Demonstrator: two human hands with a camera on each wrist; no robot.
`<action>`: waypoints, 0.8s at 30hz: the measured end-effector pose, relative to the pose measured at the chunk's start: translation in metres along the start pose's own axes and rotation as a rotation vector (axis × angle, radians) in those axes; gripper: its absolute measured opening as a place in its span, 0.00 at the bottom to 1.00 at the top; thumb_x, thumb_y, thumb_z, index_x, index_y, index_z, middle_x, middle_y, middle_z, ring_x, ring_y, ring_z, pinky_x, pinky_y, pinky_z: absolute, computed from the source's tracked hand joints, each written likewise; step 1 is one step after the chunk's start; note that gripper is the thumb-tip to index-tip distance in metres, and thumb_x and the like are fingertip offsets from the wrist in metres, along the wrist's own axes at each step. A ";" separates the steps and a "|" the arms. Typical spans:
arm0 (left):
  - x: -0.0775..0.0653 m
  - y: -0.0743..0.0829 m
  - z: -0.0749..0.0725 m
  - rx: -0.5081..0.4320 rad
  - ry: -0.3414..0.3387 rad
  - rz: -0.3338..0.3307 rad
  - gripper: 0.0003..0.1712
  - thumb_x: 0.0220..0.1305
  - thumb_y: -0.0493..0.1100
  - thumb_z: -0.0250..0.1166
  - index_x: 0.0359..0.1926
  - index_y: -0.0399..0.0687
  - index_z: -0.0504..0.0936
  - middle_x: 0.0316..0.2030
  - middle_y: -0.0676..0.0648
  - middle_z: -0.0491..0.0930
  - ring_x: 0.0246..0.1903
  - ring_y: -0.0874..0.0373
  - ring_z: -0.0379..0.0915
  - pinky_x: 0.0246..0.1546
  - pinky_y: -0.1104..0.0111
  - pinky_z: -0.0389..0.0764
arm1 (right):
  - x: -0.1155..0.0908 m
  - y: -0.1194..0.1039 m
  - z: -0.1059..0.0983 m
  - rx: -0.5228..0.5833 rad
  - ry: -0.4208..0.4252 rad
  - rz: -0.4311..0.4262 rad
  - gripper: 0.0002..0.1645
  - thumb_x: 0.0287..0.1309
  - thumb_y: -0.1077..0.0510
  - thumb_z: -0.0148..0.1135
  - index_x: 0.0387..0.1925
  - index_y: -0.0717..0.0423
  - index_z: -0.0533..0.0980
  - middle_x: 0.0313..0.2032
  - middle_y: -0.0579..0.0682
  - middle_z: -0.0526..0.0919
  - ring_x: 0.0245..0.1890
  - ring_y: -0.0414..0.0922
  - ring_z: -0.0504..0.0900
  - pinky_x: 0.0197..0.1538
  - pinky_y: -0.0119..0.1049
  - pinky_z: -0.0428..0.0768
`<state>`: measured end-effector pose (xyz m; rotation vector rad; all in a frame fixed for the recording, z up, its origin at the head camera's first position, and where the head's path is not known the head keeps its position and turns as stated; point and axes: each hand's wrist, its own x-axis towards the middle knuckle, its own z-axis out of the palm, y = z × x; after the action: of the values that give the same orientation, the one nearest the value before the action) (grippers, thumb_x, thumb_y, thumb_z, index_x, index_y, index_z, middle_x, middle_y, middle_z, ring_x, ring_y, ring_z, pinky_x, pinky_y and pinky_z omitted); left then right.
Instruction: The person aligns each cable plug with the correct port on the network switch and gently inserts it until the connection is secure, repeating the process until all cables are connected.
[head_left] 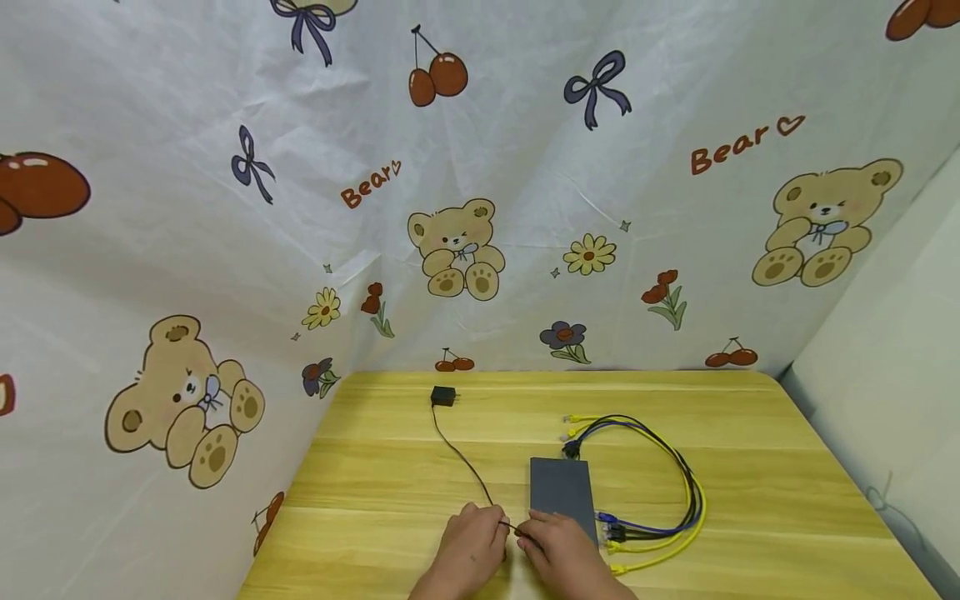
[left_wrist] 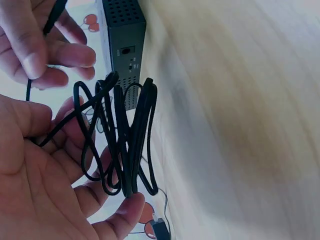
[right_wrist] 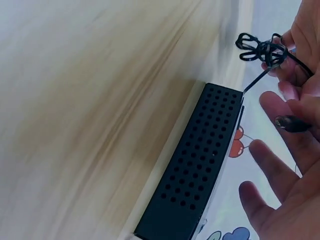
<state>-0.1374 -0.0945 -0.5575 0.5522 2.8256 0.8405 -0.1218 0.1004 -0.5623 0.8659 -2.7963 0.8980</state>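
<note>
A bundled coil of thin black power cord (left_wrist: 142,140) is held in my left hand (head_left: 474,537), close over the table's near side. My right hand (head_left: 558,546) pinches the free end of that cord between thumb and fingers. A black barrel plug (right_wrist: 292,123) sticks out of the right hand's grip in the right wrist view. From the left hand the cord runs back to a black power adapter (head_left: 443,396). Beside the right hand lies a dark flat network box (head_left: 562,487), partly covered by it. Its vented side shows a round power socket (left_wrist: 127,50) in the left wrist view.
Right of the box, a loop of yellow, blue and black network cables (head_left: 697,500) lies on the wooden table (head_left: 772,467). Several connector ends (head_left: 611,533) rest near the box's right edge. A bear-print cloth (head_left: 525,167) hangs behind and along the left.
</note>
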 end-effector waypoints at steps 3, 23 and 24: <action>0.000 0.001 -0.002 0.011 0.004 0.006 0.15 0.76 0.49 0.53 0.33 0.60 0.83 0.28 0.65 0.78 0.32 0.64 0.66 0.35 0.63 0.69 | -0.002 0.001 0.001 -0.011 0.066 -0.029 0.06 0.67 0.56 0.63 0.39 0.47 0.85 0.40 0.41 0.88 0.48 0.52 0.86 0.45 0.56 0.83; -0.001 0.000 -0.005 0.101 0.016 -0.021 0.02 0.69 0.48 0.64 0.38 0.61 0.82 0.29 0.65 0.76 0.36 0.61 0.69 0.39 0.53 0.71 | -0.010 0.006 -0.005 -0.007 0.224 0.010 0.04 0.60 0.55 0.69 0.36 0.44 0.87 0.31 0.32 0.85 0.31 0.31 0.80 0.32 0.33 0.79; -0.001 0.001 -0.004 0.096 0.023 0.003 0.03 0.68 0.50 0.65 0.42 0.62 0.82 0.31 0.65 0.77 0.37 0.61 0.70 0.40 0.52 0.71 | -0.010 0.005 -0.006 -0.005 0.219 0.019 0.04 0.61 0.55 0.69 0.36 0.44 0.87 0.31 0.32 0.85 0.31 0.30 0.79 0.32 0.32 0.78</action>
<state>-0.1376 -0.0962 -0.5533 0.5638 2.8991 0.7188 -0.1171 0.1122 -0.5625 0.6954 -2.6216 0.9272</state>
